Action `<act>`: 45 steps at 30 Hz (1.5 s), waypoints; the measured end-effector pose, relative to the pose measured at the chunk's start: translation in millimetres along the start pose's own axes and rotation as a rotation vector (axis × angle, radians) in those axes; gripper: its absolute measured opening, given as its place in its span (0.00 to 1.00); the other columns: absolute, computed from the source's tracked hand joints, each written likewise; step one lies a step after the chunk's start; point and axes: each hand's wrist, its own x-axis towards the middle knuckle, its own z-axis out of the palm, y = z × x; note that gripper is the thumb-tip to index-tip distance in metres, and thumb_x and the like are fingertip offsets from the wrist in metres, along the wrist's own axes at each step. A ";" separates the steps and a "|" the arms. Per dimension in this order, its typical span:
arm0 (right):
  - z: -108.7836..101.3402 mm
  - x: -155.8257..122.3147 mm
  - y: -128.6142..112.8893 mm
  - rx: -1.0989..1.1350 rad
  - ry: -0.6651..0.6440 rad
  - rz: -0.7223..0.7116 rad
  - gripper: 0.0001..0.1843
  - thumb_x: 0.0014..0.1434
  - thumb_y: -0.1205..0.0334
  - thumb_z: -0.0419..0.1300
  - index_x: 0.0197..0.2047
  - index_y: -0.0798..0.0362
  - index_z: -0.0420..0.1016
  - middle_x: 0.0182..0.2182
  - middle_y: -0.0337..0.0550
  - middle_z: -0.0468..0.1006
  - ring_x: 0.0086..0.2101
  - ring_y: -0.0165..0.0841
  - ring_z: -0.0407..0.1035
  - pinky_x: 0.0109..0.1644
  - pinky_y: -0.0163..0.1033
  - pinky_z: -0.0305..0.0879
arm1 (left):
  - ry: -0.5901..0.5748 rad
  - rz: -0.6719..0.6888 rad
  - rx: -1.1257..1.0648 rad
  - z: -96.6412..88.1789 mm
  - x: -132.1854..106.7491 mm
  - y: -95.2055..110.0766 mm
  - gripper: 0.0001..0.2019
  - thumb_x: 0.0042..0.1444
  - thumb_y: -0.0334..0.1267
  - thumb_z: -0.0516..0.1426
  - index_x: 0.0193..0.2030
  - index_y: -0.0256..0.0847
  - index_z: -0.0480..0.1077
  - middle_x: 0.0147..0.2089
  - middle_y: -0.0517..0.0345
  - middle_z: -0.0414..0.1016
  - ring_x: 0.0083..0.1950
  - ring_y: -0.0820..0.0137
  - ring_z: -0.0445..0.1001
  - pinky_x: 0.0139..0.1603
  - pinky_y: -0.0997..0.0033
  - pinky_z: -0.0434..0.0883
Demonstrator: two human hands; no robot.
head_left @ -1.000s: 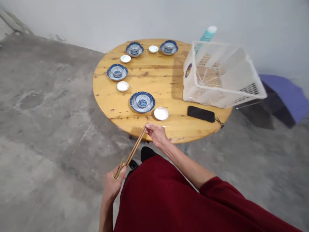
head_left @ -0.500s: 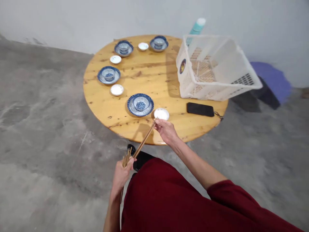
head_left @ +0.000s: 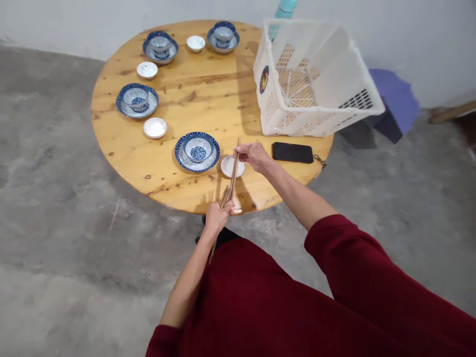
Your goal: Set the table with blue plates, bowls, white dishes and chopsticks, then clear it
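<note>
My left hand [head_left: 218,216] is closed around a bundle of chopsticks [head_left: 224,196] at the table's near edge. A pair of chopsticks [head_left: 234,174] slants up from its thumb side, and my right hand [head_left: 253,154] pinches that pair near the upper end. Beneath the pair a small white dish [head_left: 227,167] sits on the round wooden table [head_left: 208,109], partly covered by the sticks and my fingers. To its left a blue-and-white bowl [head_left: 198,149] rests on a matching plate [head_left: 181,162].
More bowls on plates [head_left: 137,100] and small white dishes [head_left: 155,128] line the table's left and far sides. A white plastic crate [head_left: 297,121] stands at the right, with a black phone [head_left: 292,152] before it. Behind are a teal bottle [head_left: 285,9] and a purple umbrella [head_left: 397,99].
Both hands have moved forward over the table's near edge, and the chopstick pair now points more upright across the white dish. The whole view has shifted too.
</note>
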 end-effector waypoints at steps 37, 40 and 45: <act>-42.3 49.9 23.0 -0.183 0.200 -0.096 0.18 0.60 0.49 0.66 0.26 0.54 0.73 0.24 0.39 0.76 0.24 0.27 0.69 0.27 0.30 0.64 | 0.115 -0.115 0.172 -18.0 60.9 23.8 0.19 0.61 0.52 0.56 0.28 0.41 0.75 0.26 0.55 0.75 0.32 0.63 0.74 0.35 0.68 0.64; -42.8 20.0 11.8 -0.252 0.222 -0.227 0.17 0.59 0.48 0.65 0.29 0.53 0.76 0.26 0.40 0.78 0.26 0.30 0.71 0.31 0.34 0.67 | 0.176 -0.117 0.069 -32.7 47.6 26.6 0.17 0.60 0.52 0.57 0.30 0.40 0.77 0.30 0.53 0.78 0.33 0.64 0.74 0.36 0.68 0.65; 10.9 -32.7 -23.7 -0.252 -0.024 -0.330 0.16 0.58 0.47 0.66 0.31 0.51 0.79 0.28 0.42 0.79 0.29 0.33 0.72 0.36 0.38 0.70 | 0.081 -0.021 -0.195 -76.9 22.4 45.3 0.22 0.60 0.55 0.56 0.29 0.37 0.76 0.33 0.51 0.78 0.28 0.73 0.67 0.32 0.72 0.64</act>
